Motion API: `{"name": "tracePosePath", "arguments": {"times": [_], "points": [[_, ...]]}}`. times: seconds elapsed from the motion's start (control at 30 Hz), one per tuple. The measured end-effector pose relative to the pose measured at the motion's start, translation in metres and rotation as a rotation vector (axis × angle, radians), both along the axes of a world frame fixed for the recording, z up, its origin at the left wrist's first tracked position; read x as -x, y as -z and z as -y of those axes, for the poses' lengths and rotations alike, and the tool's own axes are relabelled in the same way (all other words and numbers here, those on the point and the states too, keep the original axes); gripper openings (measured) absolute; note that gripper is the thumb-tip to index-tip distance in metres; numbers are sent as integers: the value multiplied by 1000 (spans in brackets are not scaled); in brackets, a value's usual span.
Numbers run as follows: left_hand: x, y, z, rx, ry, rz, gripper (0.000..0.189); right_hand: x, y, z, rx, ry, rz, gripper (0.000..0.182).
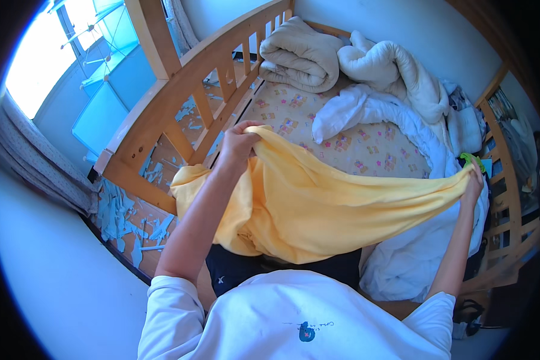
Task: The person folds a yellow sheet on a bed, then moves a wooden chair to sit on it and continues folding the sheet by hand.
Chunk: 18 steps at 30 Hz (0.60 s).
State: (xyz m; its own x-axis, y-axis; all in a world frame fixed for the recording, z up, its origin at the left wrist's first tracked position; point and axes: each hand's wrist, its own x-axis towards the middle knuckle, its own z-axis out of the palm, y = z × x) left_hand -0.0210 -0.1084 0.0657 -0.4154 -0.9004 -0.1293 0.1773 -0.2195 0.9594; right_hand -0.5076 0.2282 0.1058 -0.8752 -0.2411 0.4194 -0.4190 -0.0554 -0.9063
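A yellow cloth is stretched across in front of me, above my dark shorts. My left hand grips its upper edge near the middle of the view, with a bunched part hanging beside my forearm. Off to the right, my right hand holds the far end, pulled into long folds. What kind of cloth item it is, I cannot tell. Behind it lies a mattress with a printed bear pattern. A bright green item shows just behind my right hand.
A wooden bed rail runs along the left, with pale torn scraps on the floor beyond. A rolled quilt and a crumpled cream quilt lie at the back. White bedding spreads along the right, near a slatted wooden end.
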Motion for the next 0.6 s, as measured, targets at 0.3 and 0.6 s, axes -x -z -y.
{"name": "tracePosePath", "arguments": {"times": [0.3, 0.6], "points": [[43, -4, -65, 4, 193, 70, 23, -282, 29, 155, -310, -705, -384, 42], [27, 20, -110, 165, 248, 55, 20, -349, 81, 147, -453, -643, -391, 44]]}}
